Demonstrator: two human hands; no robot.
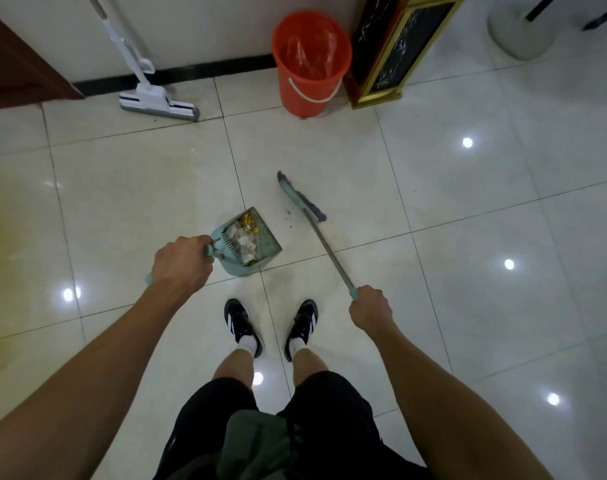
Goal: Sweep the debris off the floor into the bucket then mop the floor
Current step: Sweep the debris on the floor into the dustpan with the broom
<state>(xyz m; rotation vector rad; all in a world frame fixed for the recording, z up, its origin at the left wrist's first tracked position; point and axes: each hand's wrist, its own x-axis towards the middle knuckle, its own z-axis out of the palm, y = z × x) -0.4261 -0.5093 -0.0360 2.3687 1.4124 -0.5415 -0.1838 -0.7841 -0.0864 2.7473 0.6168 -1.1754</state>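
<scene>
The pale tiled floor (451,209) shone under ceiling lights. The left hand (180,263) gripped the dustpan (251,242) handle, the right hand (369,306) the broom (303,202) handle, fingers curled tight. The pan, holding pale scraps and yellow bits, sat just left of the broom head, crumbs (288,218) between. The orange bucket (310,60) stood well ahead by the wall, the mop (149,95) further left.
</scene>
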